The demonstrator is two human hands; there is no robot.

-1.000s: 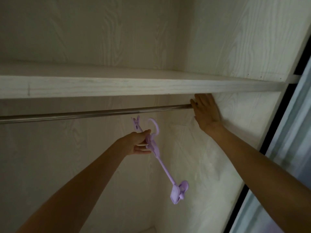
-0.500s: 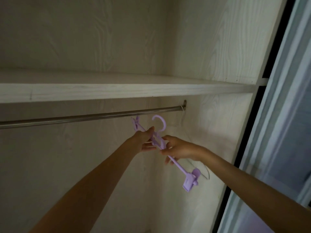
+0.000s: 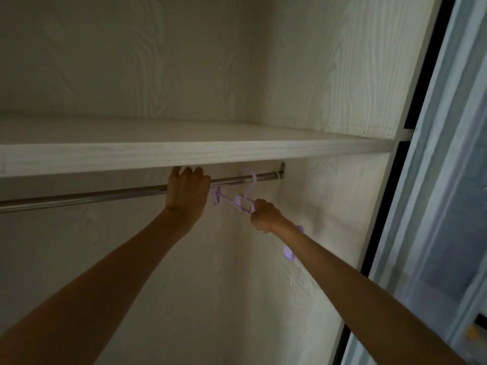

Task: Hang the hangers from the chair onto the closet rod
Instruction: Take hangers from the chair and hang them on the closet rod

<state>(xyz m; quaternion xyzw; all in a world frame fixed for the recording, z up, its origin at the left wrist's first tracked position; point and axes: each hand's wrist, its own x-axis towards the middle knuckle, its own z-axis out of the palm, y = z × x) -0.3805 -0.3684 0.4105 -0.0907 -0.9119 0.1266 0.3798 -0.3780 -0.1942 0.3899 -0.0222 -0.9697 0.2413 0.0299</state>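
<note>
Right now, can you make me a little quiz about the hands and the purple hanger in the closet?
1. True or false: the purple hanger has its hook over the closet rod.
2. Which hand holds the hanger's bar?
A. the left hand
B. the right hand
C. both
3. Fill in: the left hand is gripping the ____.

Key
1. True. The hook curves over the rod near its bracket on the right.
2. B. Its fingers pinch the bar just below the hook.
3. Rod. The fingers curl over it, under the shelf.
</note>
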